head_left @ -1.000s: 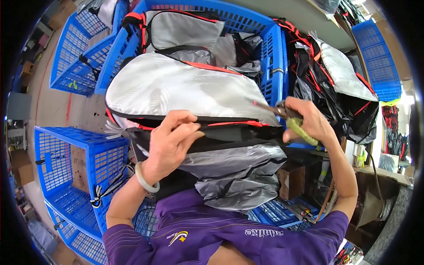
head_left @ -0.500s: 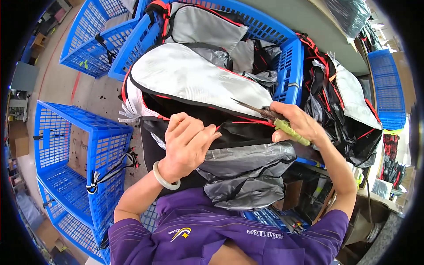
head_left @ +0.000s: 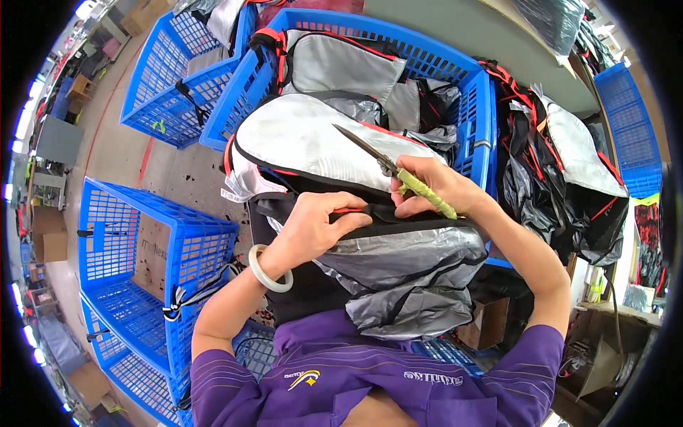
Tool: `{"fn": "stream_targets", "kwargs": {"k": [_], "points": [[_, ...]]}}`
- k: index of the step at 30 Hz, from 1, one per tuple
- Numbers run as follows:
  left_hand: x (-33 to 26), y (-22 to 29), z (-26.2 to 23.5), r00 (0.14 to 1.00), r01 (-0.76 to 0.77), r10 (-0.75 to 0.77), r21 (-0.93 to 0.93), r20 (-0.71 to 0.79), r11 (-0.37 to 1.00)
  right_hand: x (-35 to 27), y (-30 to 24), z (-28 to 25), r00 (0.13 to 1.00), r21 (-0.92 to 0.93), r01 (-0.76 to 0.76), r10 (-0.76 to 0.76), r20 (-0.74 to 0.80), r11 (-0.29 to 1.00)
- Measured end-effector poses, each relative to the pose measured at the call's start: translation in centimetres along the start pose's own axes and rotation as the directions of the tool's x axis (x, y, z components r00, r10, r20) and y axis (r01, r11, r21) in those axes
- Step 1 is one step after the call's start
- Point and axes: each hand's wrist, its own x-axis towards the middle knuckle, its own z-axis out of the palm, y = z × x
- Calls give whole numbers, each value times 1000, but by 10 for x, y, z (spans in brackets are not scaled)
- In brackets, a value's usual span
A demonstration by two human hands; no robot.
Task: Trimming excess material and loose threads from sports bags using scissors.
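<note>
Pale, upside-down lettering runs across one side of the chest of my purple shirt; on the other side sits a yellow-and-white swoosh emblem with small letters below. Dark lettering marks the brown board inside the blue crate to my left. I can't read anything on the white tags of my silver-and-black bag.

White panel: gleaming brightly
Lights: glaring far left of panel
Blue crate: appearing lens-bent, left of panel
</note>
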Motion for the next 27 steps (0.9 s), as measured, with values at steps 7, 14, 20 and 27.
{"fn": "stream_targets", "kwargs": {"k": [7, 14, 20, 27], "points": [[20, 33, 22, 938, -347, 342, 211, 59, 914, -70, -33, 12, 982, -219, 53, -90, -166, 974], [81, 181, 116, 483, -871, 875, -93, 18, 483, -285, -139, 18, 561, -117, -257, 49, -827, 959], [82, 152, 196, 520, -771, 828, -303, 209, 560, -307, -57, 59, 373, -314, -580, -98, -923, 751], [61, 82, 226, 592, -682, 651, -136, 474, 719, -287, 55, 75, 226, -58, -397, 37, -973, 916]]}}
